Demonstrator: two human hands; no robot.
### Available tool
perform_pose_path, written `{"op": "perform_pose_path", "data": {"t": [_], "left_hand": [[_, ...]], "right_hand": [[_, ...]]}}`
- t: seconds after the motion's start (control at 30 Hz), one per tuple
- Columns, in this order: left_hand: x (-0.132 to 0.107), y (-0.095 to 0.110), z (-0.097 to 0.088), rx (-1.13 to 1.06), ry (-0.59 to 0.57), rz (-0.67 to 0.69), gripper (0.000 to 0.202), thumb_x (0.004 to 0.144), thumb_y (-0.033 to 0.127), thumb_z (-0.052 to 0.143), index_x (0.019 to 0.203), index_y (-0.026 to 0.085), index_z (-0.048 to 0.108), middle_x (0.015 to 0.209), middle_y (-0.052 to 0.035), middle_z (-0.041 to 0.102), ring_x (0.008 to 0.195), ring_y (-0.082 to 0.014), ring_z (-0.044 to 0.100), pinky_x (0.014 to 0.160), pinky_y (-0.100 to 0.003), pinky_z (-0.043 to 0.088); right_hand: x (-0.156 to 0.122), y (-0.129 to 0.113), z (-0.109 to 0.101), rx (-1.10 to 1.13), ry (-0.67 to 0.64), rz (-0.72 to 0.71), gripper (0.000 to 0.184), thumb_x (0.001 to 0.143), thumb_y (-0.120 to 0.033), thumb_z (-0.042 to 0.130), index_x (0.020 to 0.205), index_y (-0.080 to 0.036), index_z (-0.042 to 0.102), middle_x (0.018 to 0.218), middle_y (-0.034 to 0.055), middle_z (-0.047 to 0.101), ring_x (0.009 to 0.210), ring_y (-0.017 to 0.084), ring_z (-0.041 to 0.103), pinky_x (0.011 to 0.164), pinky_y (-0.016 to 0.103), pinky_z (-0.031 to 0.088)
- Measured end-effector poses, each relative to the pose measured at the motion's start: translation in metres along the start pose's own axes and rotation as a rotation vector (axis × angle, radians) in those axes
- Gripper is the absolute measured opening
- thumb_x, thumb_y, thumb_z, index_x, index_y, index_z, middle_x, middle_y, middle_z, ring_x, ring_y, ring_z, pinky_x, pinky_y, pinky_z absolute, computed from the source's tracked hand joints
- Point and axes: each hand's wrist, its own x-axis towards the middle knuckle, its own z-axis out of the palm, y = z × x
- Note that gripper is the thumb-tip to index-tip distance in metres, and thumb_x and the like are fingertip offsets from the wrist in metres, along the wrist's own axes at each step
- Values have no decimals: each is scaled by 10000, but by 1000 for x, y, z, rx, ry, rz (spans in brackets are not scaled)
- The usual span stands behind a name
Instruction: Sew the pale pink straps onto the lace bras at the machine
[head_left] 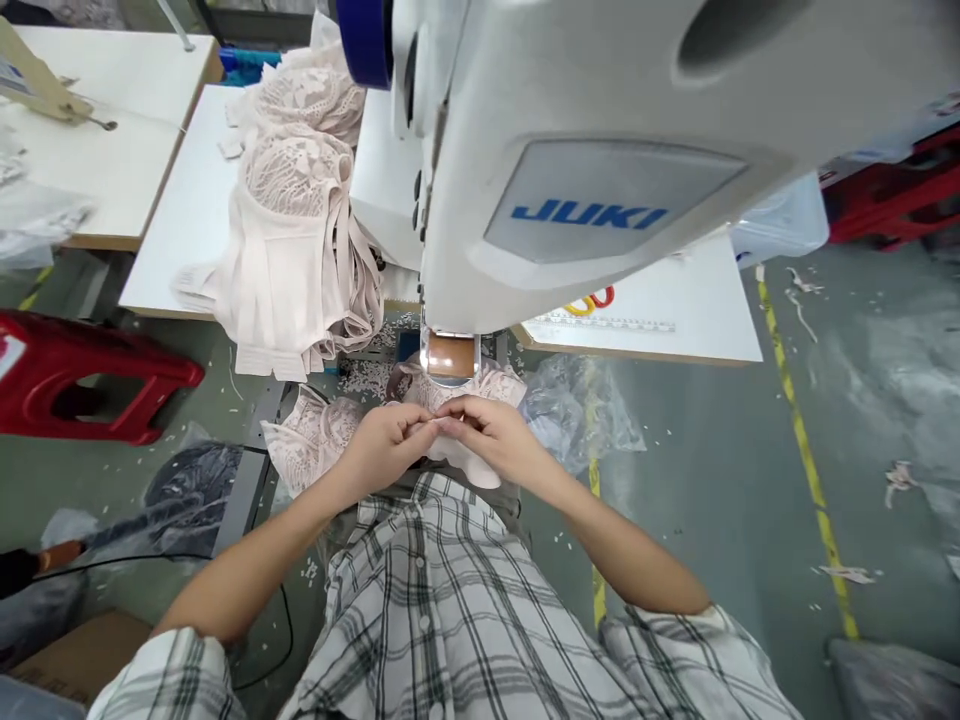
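My left hand [386, 445] and my right hand [495, 435] meet just below the head of a white sewing machine [585, 150]. Both hands pinch a pale pink lace garment piece [315, 440] that lies under them and spreads to the left. The fingers of each hand are closed on the fabric edge, fingertips touching. The needle area [450, 360] sits right above my knuckles and is partly hidden by the machine.
A stack of pink lace garments [292, 230] hangs over the white table [187, 200] at the left. A red plastic stool [82, 375] stands on the floor at far left. Clear plastic bags [577, 410] lie right of my hands. Scissors and a ruler [600, 315] rest on the table.
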Motion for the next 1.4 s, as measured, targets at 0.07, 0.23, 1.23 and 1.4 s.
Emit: {"op": "perform_pose_path", "data": {"t": [0.07,0.23,1.23,1.4], "left_hand": [[4,-2,-1,102,-75,14,366,968,399,460,691,180,553,620,11,535,575,-128,480,549,-253,331],[1,-25,12,-22,146,-37,208,890,376,583,919,179,639,984,-97,654,983,-243,587,826,-350,454],[-21,6,-4,-334,-257,-166,347,931,437,531,738,162,617,624,1,577,569,-120,515,553,-230,406],[-16,3,-3,-602,12,-232,358,915,480,589,1025,159,700,833,-58,744,582,-131,630,663,-270,524]], "right_hand": [[0,3,-6,-85,-67,-25,236,949,-422,547,952,-242,700,835,3,695,727,146,595,646,270,400],[12,34,-3,108,175,102,211,865,-411,582,833,-207,627,762,4,621,702,164,540,634,284,385],[-15,-1,-13,-279,-99,-278,127,927,-326,564,863,-216,569,638,-28,539,535,122,483,500,255,331],[-23,15,-13,-185,461,-86,134,935,-352,570,912,-236,634,748,-2,618,585,134,511,562,277,399]]}}
